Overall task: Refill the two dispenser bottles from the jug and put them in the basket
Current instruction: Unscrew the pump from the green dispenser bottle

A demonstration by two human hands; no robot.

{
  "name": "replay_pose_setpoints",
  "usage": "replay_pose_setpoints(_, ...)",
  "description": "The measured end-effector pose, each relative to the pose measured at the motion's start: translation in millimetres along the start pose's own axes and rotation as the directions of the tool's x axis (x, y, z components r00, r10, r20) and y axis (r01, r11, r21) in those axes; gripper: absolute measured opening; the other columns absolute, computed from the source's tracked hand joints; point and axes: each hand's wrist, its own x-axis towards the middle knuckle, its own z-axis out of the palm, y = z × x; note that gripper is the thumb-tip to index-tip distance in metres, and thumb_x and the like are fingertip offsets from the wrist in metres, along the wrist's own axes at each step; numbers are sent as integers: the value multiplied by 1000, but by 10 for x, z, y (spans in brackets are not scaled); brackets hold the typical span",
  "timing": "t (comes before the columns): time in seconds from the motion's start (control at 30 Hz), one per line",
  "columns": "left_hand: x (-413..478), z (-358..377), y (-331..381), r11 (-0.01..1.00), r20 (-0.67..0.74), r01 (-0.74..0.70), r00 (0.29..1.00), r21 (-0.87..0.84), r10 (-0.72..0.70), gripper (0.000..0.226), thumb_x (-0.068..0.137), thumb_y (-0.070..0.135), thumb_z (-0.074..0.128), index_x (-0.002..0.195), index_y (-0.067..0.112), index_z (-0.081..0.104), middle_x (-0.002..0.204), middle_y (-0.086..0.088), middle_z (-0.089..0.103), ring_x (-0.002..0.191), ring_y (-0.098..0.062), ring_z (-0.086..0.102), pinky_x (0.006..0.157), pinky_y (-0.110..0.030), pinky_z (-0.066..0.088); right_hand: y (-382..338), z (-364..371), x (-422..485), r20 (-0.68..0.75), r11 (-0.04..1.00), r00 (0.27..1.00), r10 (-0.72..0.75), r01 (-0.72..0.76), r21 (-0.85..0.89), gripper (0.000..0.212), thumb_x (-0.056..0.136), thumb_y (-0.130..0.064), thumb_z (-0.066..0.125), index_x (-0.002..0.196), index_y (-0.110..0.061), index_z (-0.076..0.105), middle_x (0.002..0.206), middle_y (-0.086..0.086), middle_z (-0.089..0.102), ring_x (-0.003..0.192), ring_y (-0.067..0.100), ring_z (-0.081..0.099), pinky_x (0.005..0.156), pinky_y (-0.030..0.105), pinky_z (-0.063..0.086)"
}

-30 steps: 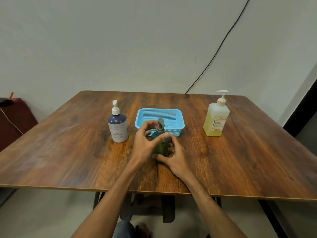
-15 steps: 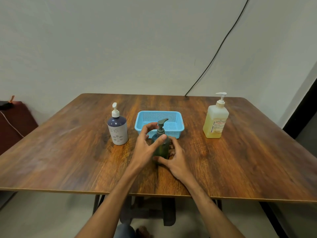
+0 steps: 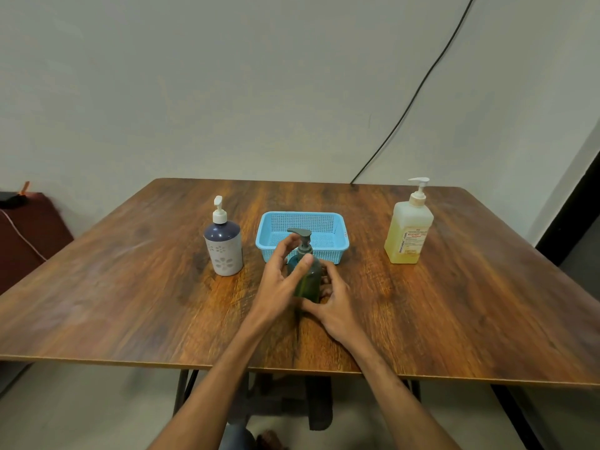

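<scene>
A small dark green dispenser bottle (image 3: 308,282) stands upright on the wooden table (image 3: 130,287), just in front of the blue basket (image 3: 302,222). My right hand (image 3: 336,306) grips its body low down. My left hand (image 3: 281,279) pinches the collar under its pump head, thumb in front, fingers behind. A second dispenser bottle (image 3: 223,246), navy on top and white with flower marks below, stands to the left of the basket. The yellow jug (image 3: 408,228) with a white pump stands at the right. Nothing lies in the basket.
A black cable (image 3: 412,99) runs down the wall to the table's far edge. A dark red seat (image 3: 26,228) stands at the far left beside the table. The table's front edge lies close under my forearms.
The green bottle's pump nozzle has turned from pointing right to pointing left, and my left hand's fingers have shifted around its collar. My right hand keeps its hold on the bottle's body.
</scene>
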Motion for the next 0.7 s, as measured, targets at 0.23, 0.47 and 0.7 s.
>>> replay_pose_setpoints(0.23,34,4,34,994,-181,-93,978,59,103,34,86,11,73,119,16,65,118,1,69,114,-14,64,96,-38,54,-40,-6,-8,1,1000,1000,2,-2,9,78,76,-19,89,133,-48,45,132,-17,58,114,-2,60,86,20,55)
replay_pose_setpoints(0.47,111,5,364,983,-339,-168,931,-79,132,39,79,9,78,116,5,66,112,-7,72,107,-17,68,94,-42,56,-39,-5,-10,5,1000,1000,-14,14,2,78,72,-36,92,136,-37,49,133,-14,60,116,5,61,88,30,58)
replay_pose_setpoints(0.7,100,-171,776,936,-450,-308,869,-169,205,32,79,4,77,106,18,68,103,-8,74,100,-23,71,89,-34,57,-51,-16,-16,9,1000,1000,-7,7,-17,76,73,-36,91,136,-41,48,134,-20,57,116,-3,58,87,24,56)
